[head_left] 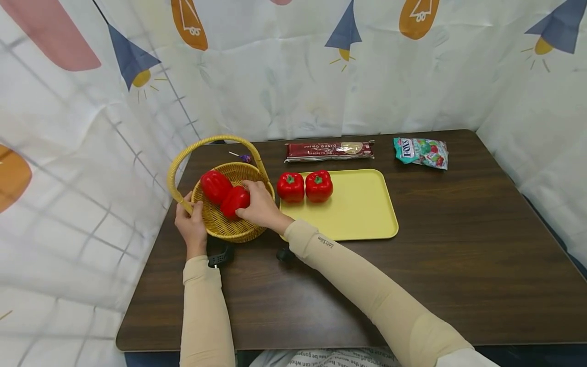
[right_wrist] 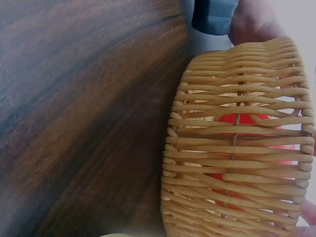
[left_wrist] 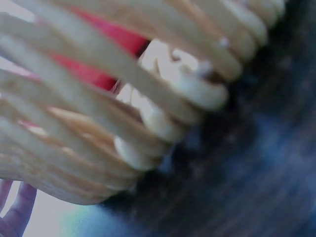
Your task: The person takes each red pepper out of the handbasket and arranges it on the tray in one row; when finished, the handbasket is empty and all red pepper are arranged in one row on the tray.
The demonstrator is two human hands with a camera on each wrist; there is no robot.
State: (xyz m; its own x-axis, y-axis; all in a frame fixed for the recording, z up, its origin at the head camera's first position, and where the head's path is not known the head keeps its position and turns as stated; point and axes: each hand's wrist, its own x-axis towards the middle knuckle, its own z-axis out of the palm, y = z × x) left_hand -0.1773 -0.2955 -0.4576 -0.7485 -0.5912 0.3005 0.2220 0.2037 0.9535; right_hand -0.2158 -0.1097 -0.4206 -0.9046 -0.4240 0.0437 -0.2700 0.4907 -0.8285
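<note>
A yellow wicker basket with a tall hooped handle sits at the table's left side. My left hand grips its left rim at the foot of the handle. Inside the basket, my right hand holds a red bell pepper between thumb and fingers. Another red bell pepper lies against it, farther left in the basket. Through the weave in the right wrist view, red patches show. The left wrist view gives a blurred close-up of the basket wall, with the left fingers at the lower corner.
Right of the basket lies a yellow tray bearing two red bell peppers at its left end. Behind it is a spaghetti pack, and farther right a teal candy bag. A lollipop lies behind the basket.
</note>
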